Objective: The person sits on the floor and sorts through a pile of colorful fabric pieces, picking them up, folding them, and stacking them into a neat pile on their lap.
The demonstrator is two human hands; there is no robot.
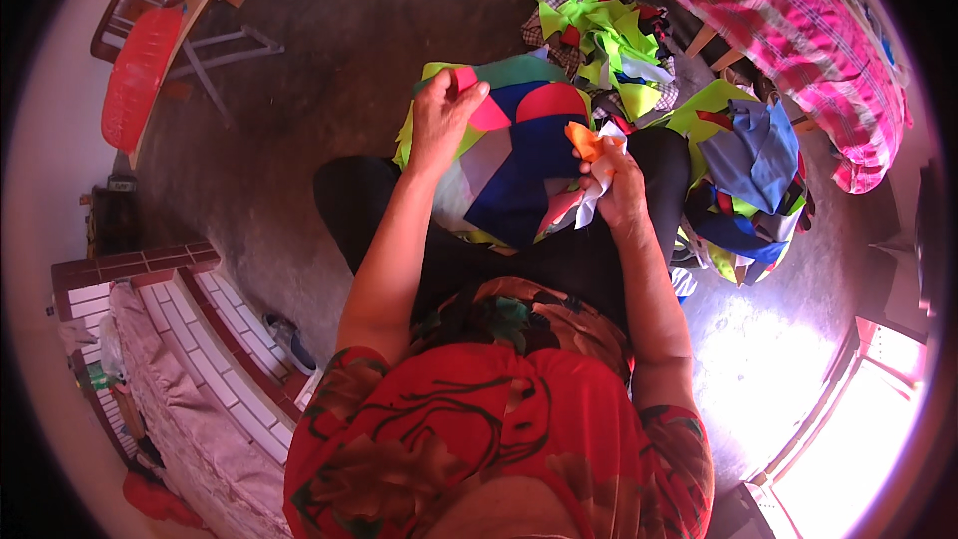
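Observation:
A stack of coloured cloth pieces, blue, pink, grey and green, lies across my lap. My left hand grips the stack's far left edge, fingers closed over a small red scrap. My right hand is closed on a bunch of small scraps, orange, white and pink, at the stack's right edge.
A heap of cloth scraps sits at my right knee, another heap lies farther off. A pink checked cloth covers furniture at top right. A red chair stands at top left, a tiled ledge at my left.

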